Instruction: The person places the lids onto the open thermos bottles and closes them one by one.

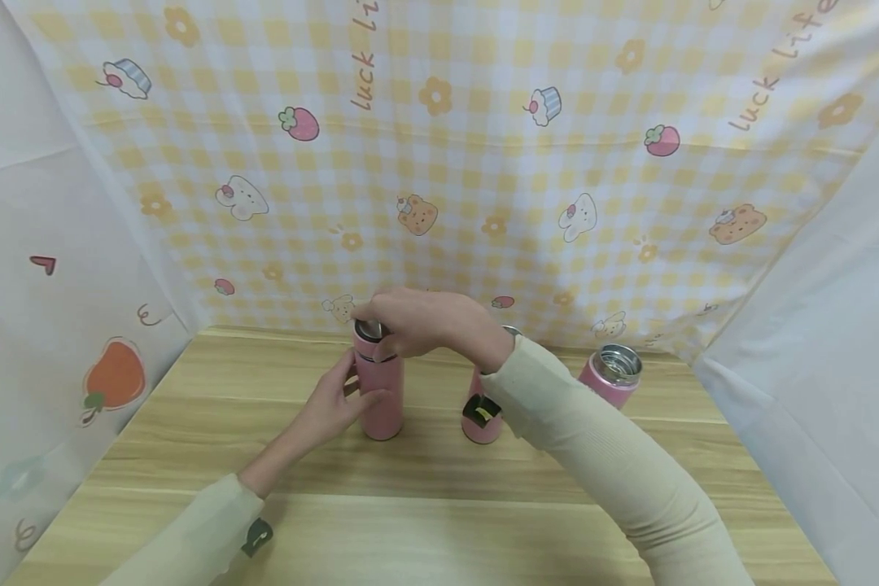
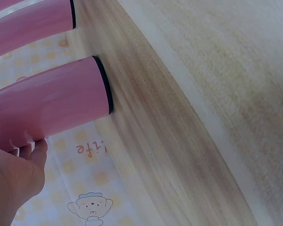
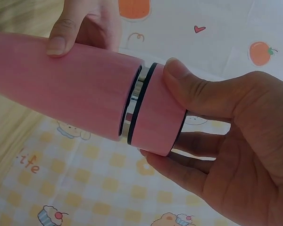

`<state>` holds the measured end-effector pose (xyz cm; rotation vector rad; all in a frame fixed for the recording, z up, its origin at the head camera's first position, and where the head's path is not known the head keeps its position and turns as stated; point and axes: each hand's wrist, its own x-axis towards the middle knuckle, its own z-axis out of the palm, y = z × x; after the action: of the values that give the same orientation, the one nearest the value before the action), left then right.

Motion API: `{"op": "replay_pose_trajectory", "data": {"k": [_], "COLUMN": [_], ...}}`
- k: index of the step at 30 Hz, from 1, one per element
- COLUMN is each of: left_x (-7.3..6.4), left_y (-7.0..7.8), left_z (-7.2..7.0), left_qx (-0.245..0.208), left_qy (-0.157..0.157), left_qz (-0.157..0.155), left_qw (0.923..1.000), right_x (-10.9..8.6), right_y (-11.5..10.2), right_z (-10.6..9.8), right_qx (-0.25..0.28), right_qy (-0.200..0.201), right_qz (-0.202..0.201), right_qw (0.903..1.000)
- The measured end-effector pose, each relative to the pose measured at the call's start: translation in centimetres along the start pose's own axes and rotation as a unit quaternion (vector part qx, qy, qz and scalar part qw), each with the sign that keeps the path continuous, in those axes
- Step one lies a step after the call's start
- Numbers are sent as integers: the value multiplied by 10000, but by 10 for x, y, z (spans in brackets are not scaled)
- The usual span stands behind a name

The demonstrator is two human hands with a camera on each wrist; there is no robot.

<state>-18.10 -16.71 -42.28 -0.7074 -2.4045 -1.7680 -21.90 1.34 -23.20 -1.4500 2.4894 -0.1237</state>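
A pink thermos bottle [image 1: 381, 407] stands upright on the wooden table at centre left. My left hand [image 1: 337, 396] grips its body, thumb on the near side and fingers round the left side; the left wrist view shows the fingertips against the pink wall. From above, my right hand [image 1: 434, 320] holds the pink lid [image 3: 161, 113] between thumb and fingers. In the right wrist view a strip of silver neck [image 3: 133, 103] shows between the lid's black rim and the bottle body.
A second pink bottle [image 1: 481, 431] stands to the right, partly hidden by my right sleeve. Further right is a third pink bottle [image 1: 606, 389] with an uncovered silver mouth, its lower part behind the forearm. A checked cloth [image 1: 469, 163] hangs behind the table [image 1: 425, 472].
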Motion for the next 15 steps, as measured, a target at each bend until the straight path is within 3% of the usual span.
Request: {"op": "replay_pose_trajectory", "data": {"k": [15], "left_x": [0], "left_y": [0], "left_z": [0], "left_qx": [27], "left_qy": [2], "left_qz": [68], "left_qw": [10000], "right_x": [1], "right_y": [-3], "right_z": [-1], "right_qx": [-219], "right_qy": [-70], "right_qz": [221], "right_qw": [9995]}}
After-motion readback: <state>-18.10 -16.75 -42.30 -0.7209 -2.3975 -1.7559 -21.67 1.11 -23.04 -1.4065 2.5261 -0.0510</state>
